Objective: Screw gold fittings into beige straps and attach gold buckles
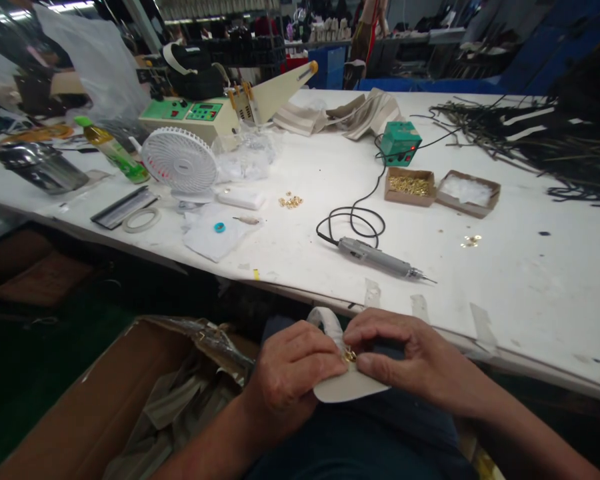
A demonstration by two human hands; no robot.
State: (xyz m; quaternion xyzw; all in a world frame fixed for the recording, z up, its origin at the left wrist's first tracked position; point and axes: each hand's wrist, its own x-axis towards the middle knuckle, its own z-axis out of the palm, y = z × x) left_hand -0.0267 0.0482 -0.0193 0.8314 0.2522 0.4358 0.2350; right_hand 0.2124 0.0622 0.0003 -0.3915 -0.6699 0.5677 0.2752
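Observation:
Over my lap, my left hand (300,363) grips a beige flat piece (350,387) with a rounded edge, its fingers pressed on top. A pale wrapped loop like a handle (326,321) rises from the same piece. Small gold-coloured metal hardware (350,355) sits on it between my hands. My right hand (400,347) has its thumb and fingers closed in at this hardware; its fingertips partly hide it. Beyond them on the white table (290,253), a grey electric screwdriver (380,257) lies with its bit pointing right.
A carton (75,400) of beige pieces stands at my left. On the table are a box of gold parts (409,187), a box of white bits (467,190), loose gold parts (291,201), a green power unit (400,143), a fan (180,160) and a drink bottle (113,152).

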